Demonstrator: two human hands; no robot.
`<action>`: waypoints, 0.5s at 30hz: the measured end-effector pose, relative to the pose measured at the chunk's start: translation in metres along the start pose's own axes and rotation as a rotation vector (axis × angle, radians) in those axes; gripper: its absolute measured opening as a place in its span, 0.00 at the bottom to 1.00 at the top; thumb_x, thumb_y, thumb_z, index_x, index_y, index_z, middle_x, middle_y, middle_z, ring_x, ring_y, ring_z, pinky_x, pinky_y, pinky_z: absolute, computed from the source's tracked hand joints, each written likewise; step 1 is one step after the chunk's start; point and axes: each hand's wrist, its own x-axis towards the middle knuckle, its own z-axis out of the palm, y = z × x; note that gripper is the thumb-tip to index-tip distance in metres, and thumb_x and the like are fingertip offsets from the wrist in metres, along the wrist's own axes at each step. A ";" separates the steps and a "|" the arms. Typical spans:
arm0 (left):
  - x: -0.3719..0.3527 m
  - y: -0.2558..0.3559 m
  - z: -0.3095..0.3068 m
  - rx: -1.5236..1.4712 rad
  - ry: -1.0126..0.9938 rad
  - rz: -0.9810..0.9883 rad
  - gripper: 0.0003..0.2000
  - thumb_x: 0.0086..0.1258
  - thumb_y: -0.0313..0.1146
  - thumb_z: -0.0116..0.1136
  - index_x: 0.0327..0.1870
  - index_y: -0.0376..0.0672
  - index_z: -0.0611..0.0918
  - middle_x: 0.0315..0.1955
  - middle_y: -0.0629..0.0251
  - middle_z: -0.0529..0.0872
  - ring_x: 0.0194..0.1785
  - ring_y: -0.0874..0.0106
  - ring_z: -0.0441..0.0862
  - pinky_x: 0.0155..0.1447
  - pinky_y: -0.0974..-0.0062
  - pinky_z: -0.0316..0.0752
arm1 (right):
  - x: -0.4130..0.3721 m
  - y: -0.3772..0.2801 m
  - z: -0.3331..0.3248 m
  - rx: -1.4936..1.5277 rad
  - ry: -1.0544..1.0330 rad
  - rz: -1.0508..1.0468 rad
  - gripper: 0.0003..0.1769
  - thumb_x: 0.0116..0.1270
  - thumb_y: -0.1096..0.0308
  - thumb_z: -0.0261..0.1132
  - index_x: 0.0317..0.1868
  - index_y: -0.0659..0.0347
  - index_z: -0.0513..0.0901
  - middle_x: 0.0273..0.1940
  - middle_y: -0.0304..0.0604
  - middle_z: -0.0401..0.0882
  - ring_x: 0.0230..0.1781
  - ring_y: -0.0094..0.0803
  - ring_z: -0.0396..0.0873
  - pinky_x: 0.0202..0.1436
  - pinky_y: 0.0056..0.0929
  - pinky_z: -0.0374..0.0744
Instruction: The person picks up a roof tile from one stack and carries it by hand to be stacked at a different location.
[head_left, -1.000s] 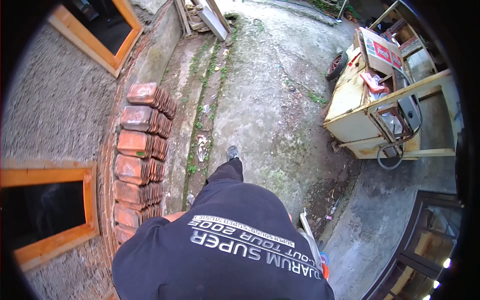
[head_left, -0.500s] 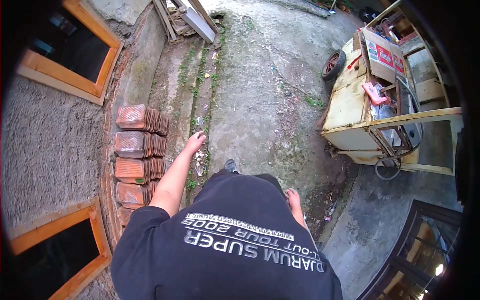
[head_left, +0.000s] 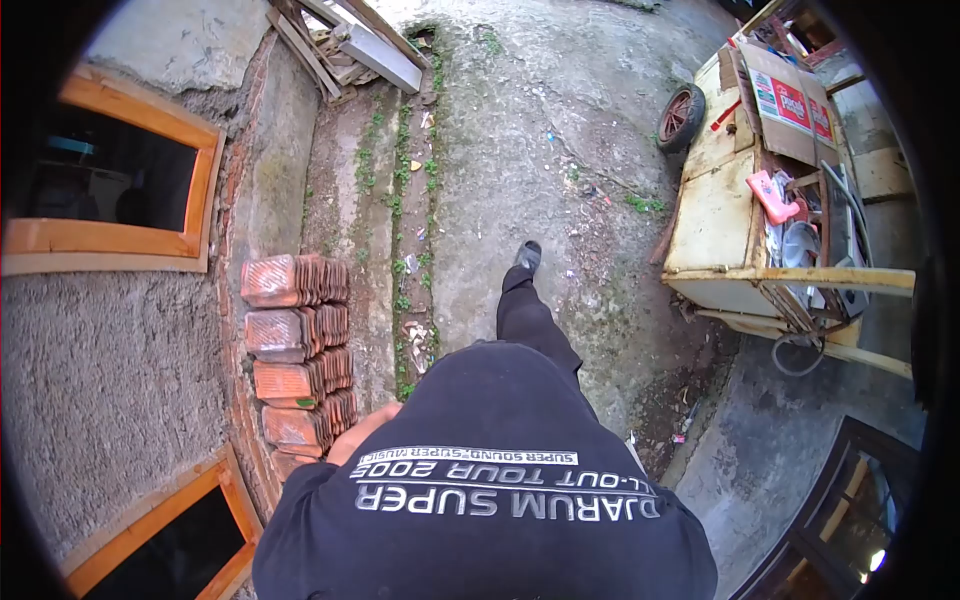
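My left hand (head_left: 378, 418) shows only in part beside the dark shirt (head_left: 480, 400), its fingers mostly hidden by the cloth. Nearest to it are stacked orange roof tiles (head_left: 285, 382), a little to its left, in several piles along the wall. Whether that hand holds anything cannot be seen. My right hand is out of sight behind my body. One foot in a dark shoe (head_left: 529, 256) reaches forward on the concrete ground (head_left: 480, 180).
A worn cream cart (head_left: 712, 215) with a wheel (head_left: 681, 118), cardboard (head_left: 785, 105) and a pink object (head_left: 773, 197) stands on the right. Wooden planks (head_left: 380, 57) lie at the top left. Orange-framed windows (head_left: 110, 238) line the left wall.
My left hand has swung back toward my body, and my right hand has gone out of view. One leg has stepped forward. The tiles sit lower in view.
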 end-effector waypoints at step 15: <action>0.019 0.418 -0.127 0.025 0.405 0.404 0.28 0.69 0.38 0.57 0.68 0.35 0.70 0.60 0.52 0.79 0.60 0.65 0.78 0.64 0.71 0.71 | 0.208 -0.369 -0.129 0.206 0.050 -0.118 0.20 0.68 0.62 0.61 0.59 0.58 0.77 0.42 0.38 0.82 0.39 0.27 0.80 0.34 0.29 0.74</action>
